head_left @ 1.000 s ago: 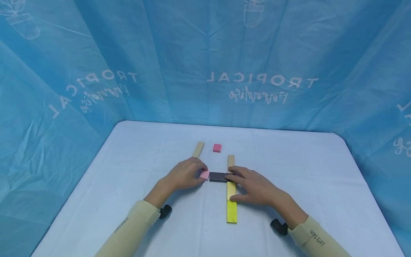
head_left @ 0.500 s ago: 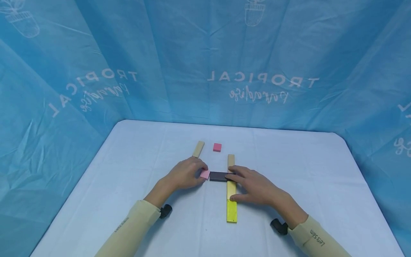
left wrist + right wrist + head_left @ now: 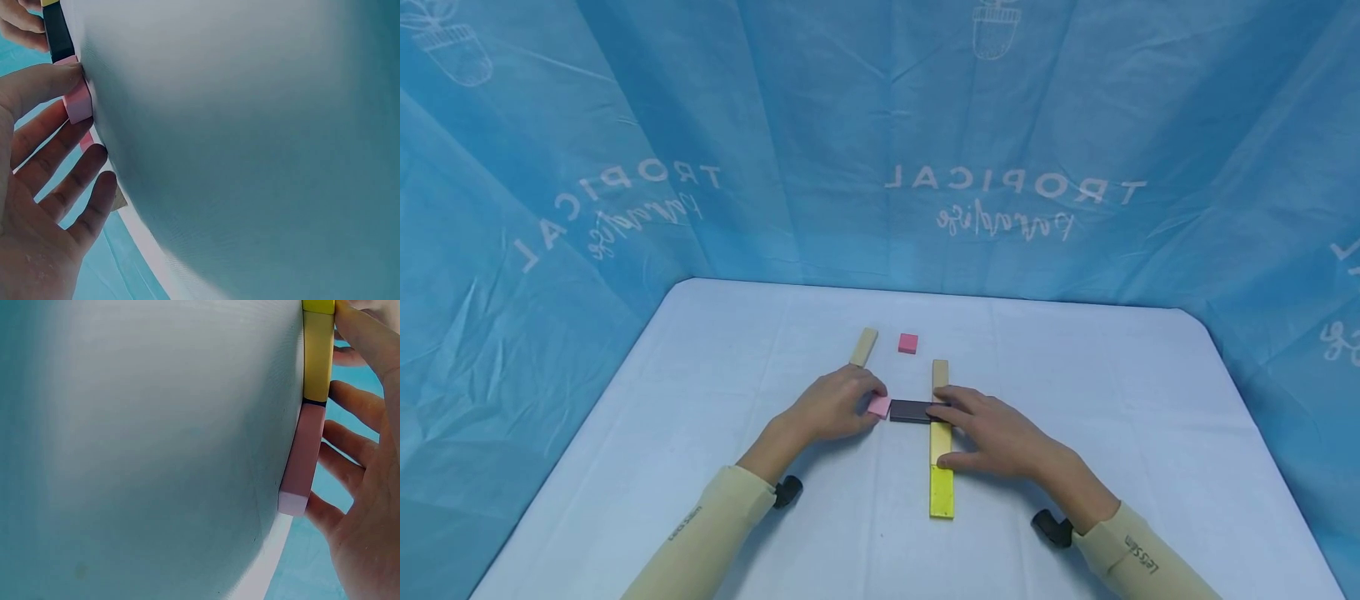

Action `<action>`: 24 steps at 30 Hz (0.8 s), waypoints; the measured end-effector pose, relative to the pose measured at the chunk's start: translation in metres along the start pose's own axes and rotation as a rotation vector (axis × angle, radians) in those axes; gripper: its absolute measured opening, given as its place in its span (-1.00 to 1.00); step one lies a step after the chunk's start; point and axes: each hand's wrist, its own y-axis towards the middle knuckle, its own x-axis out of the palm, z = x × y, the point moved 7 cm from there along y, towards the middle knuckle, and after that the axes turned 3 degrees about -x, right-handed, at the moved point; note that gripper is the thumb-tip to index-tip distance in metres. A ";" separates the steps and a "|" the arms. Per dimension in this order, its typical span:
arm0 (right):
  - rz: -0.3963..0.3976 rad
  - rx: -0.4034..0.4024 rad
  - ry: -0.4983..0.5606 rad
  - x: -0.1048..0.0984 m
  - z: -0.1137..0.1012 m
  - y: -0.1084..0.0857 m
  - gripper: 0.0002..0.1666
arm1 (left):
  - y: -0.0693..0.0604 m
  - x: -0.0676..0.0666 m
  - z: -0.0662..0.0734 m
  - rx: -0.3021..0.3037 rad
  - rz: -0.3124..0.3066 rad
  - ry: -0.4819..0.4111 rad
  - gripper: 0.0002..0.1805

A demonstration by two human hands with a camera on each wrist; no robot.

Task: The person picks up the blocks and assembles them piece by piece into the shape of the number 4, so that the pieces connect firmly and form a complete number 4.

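My left hand point(image 3: 835, 406) pinches a small light pink block point(image 3: 879, 407) between thumb and fingers. In the left wrist view, the thumb lies on this pink block point(image 3: 77, 100) at one side. Its right edge is at the left end of a flat black block point(image 3: 910, 412), touching or nearly so. My right hand point(image 3: 1000, 437) rests over a vertical row with fingers extended. One finger lies on the black block's right end; the thumb touches near the joint between a pale yellow block point(image 3: 940, 443) and a bright yellow block point(image 3: 942, 493). A beige block point(image 3: 940, 372) tops the row, partly behind fingers.
A darker pink square block point(image 3: 907, 343) lies farther back on the white-covered table point(image 3: 760, 333). Just beyond my left hand is a slanted beige block point(image 3: 864, 346), its near end close to the knuckles. Blue printed curtains point(image 3: 887, 100) hang around the back and sides.
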 end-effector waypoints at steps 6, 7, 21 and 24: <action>-0.006 0.005 -0.015 0.000 0.000 0.000 -0.06 | 0.001 0.000 -0.002 -0.003 -0.043 -0.023 -0.54; -0.007 0.006 -0.016 0.000 0.001 0.000 -0.06 | 0.001 0.001 -0.003 -0.005 -0.054 -0.026 -0.52; -0.012 0.011 -0.006 0.001 0.000 0.000 -0.05 | 0.001 -0.004 -0.010 -0.079 -0.077 -0.076 -0.55; -0.012 0.010 -0.005 0.001 0.000 0.000 -0.05 | 0.002 -0.007 -0.013 -0.093 -0.050 -0.091 -0.58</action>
